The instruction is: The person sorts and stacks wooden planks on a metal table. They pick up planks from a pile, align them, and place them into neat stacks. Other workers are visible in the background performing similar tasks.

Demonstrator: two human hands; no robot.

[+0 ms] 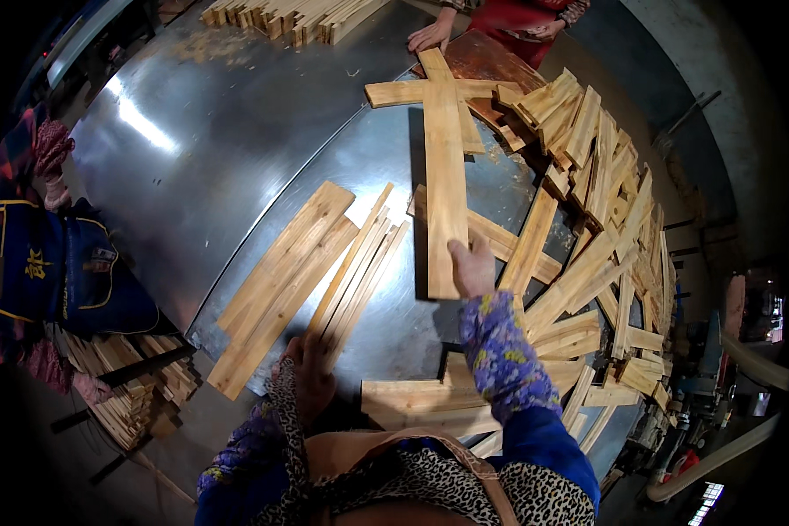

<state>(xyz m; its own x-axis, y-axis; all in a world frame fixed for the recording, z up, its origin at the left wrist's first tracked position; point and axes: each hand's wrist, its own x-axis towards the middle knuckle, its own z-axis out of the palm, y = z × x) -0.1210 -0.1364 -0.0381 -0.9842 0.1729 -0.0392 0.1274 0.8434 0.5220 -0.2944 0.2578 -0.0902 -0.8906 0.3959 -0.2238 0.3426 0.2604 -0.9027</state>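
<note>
My right hand [473, 266] is closed on the near right edge of a long wooden plank [444, 175], which reaches away from me across other boards. At the near end of several narrow boards [359, 267] standing on edge side by side, my left hand [309, 373] is closed on them, its fingers partly in shadow. Just left of these lie two wide planks [285, 285], flat on the metal table [237, 158]. A crosswise board [394, 93] lies by the far end of the held plank.
A large jumbled pile of boards [596, 184] fills the table's right side. More planks [421, 399] lie close to my body. Across the table, a co-worker's hand [431, 35] rests near the plank's far end. Another person in a blue apron [88, 272] stands at left. Stacked strips [298, 19] lie far off.
</note>
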